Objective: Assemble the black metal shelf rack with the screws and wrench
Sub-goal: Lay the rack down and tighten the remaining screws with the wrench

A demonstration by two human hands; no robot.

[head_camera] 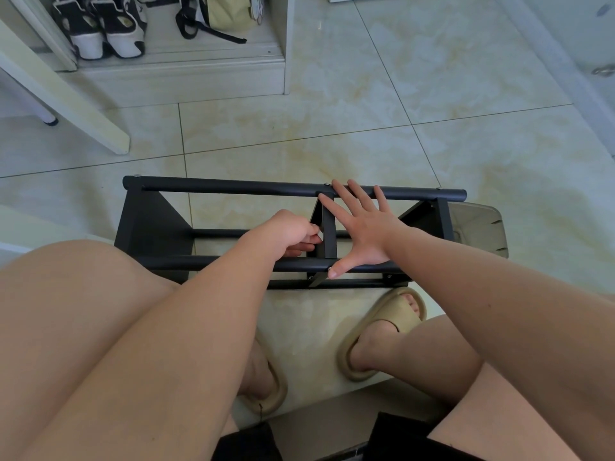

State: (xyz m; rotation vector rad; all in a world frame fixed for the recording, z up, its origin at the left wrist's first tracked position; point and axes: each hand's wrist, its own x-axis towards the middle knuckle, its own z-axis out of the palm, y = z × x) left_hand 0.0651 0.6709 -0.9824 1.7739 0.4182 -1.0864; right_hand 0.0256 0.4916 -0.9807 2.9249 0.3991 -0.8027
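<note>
Head view: black tubular metal shelf rack (pixel 233 188) on pale tile floor (pixel 366 111).
Right hand (pixel 362 231) splayed flat across rails; left hand (pixel 293 234) curled beside middle brace (pixel 328 234), grip contents unclear.

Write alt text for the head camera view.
A seated person works on a black metal shelf rack on a tiled floor. The right hand lies spread across its top bars; the left hand curls its fingers beside the middle bracket.

Open floor (pixel 382 121) beyond rack (pixel 233 187), brace (pixel 328 231) splitting frame, maybe stool (pixel 479 227) right
</note>
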